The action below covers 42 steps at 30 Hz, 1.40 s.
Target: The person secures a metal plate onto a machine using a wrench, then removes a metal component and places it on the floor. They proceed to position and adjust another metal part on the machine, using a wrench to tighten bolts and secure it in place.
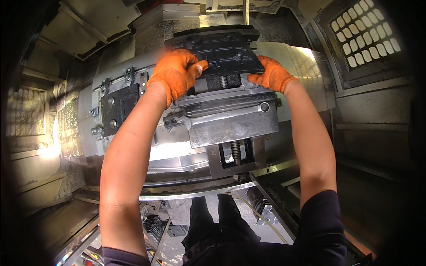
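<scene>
A flat black metal plate (pixel 224 52) with raised ribs and bosses lies at the far jaw of a machine vise (pixel 235 132). My left hand (pixel 175 73), in an orange glove, grips the plate's left edge, its thumb bent toward the near left corner. On the opposite side my right hand (pixel 271 74), gloved alike, has its fingers closed at the near right corner. Both hands hide parts of the plate's edges. A combination wrench (pixel 226 116) rests across the top of the near vise jaw, its ring end to the right. The vise's screw shows below the plate.
Left of the vise sits a dark fixture block (pixel 119 108) with two round holes and several clamp bolts around it. Metal walls enclose the space, with a slotted panel (pixel 366 33) at upper right. A metal sill (pixel 191 193) runs in front of my legs, with a hose below.
</scene>
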### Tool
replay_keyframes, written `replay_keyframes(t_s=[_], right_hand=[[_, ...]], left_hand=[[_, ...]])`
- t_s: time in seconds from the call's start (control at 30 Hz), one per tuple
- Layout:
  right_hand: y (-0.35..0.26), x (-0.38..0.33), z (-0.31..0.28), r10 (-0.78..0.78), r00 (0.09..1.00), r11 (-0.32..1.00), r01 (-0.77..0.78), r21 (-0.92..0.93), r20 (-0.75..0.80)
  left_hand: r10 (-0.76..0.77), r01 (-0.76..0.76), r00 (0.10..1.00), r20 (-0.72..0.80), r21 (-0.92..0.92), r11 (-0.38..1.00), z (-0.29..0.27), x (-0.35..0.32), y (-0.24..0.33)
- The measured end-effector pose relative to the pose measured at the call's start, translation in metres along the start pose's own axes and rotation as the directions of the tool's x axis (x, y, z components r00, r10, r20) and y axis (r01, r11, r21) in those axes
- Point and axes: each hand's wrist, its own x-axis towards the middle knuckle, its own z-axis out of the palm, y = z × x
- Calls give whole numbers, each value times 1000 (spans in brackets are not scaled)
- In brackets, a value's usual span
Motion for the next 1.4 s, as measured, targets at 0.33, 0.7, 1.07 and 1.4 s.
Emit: replay_keyframes(t_s=[0.33, 0.7, 1.07, 1.4], right_hand=[[26, -21, -15, 209, 976, 868, -157, 472, -59], [16, -6, 17, 208, 959, 902, -113, 416, -191], [1, 51, 35, 307, 952, 927, -300, 227, 2], [23, 53, 70, 364, 930, 787, -273, 554, -59]], left_hand=[[224, -186, 960, -171, 211, 960, 36, -13, -12], [323, -270, 892, -315, 203, 941, 81, -18, -41], [-607, 386, 776, -173, -631, 674, 61, 13, -67], [-533, 95, 840, -104, -938, 334, 134, 25, -128]])
